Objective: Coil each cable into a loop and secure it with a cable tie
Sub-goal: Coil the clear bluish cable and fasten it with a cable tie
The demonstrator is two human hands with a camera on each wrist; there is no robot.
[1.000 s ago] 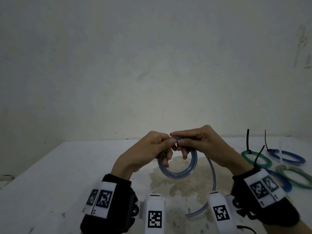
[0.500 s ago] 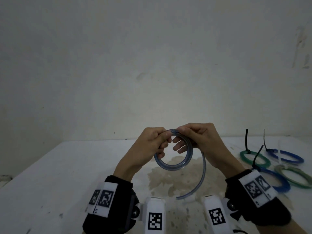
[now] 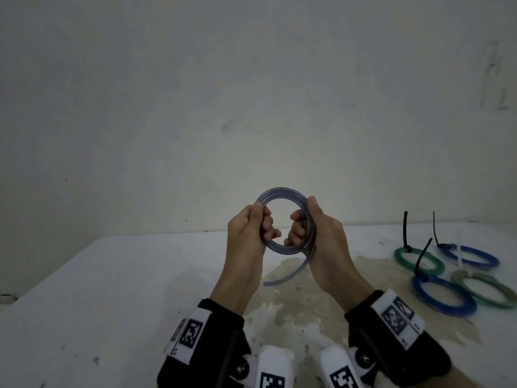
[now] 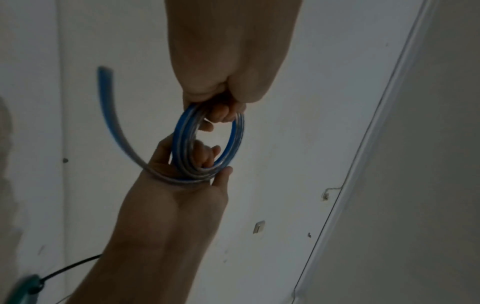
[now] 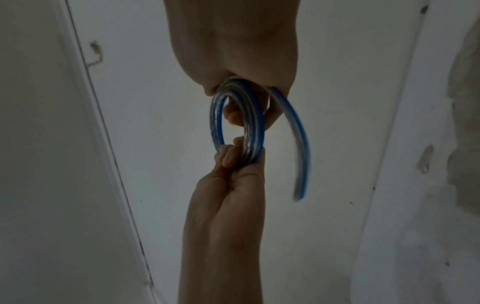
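White desk (image 3: 112,289) is showing a rough, stained patch in the middle. Four finished round coils (image 3: 444,275) are lying flat on its right side, blue and green, with black tie tails sticking up. Translucent blue-striped cable (image 3: 282,191) is sitting above the desk, wound into a glossy multi-turn ring. Left hand (image 3: 247,236) is pinching the ring's left edge. Right hand (image 3: 321,242) is curling round the right edge, loose tail (image 3: 285,277) hanging below.

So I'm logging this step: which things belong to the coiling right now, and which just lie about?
In hand:
blue cable, held as a loop
left hand
right hand

Lying about:
four tied coils, on the table at right
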